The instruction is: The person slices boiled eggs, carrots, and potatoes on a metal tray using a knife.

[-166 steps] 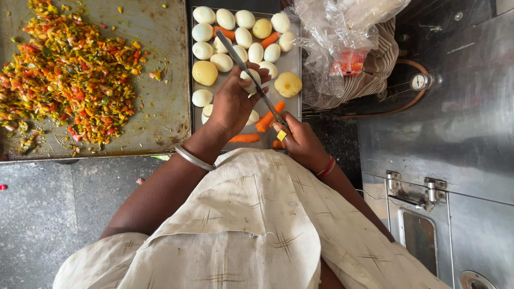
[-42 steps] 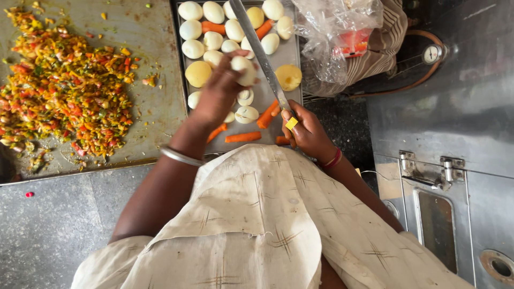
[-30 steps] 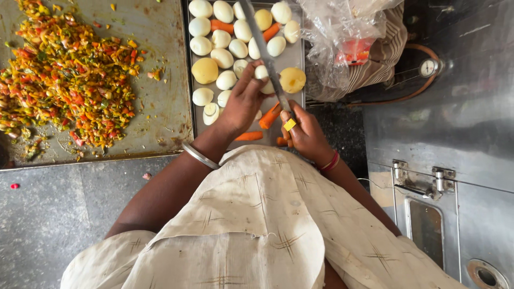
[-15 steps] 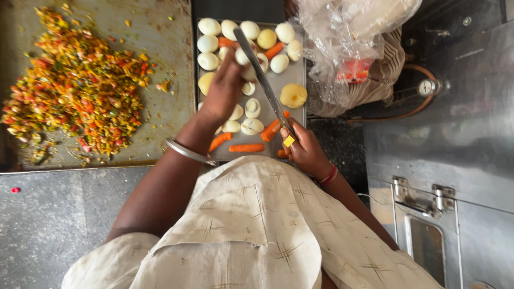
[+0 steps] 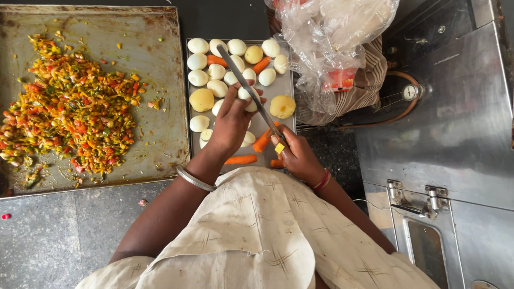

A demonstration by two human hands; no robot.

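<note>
The left hand [image 5: 231,122] clamps a peeled boiled egg [image 5: 247,99] over the steel tray [image 5: 289,85]. The right hand [image 5: 297,155] is closed on a long knife [image 5: 249,92], its blade across the egg

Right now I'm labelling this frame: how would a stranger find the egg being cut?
Start at the small steel tray right of the big griddle. Among its peeled eggs and carrots, one egg sits under the left hand. It alone touches the knife blade.

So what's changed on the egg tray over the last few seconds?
The left hand has moved from the tray's lower eggs to one egg mid-tray, holding it under the knife. The right hand still grips the knife handle. Chopped vegetables unchanged.
</note>
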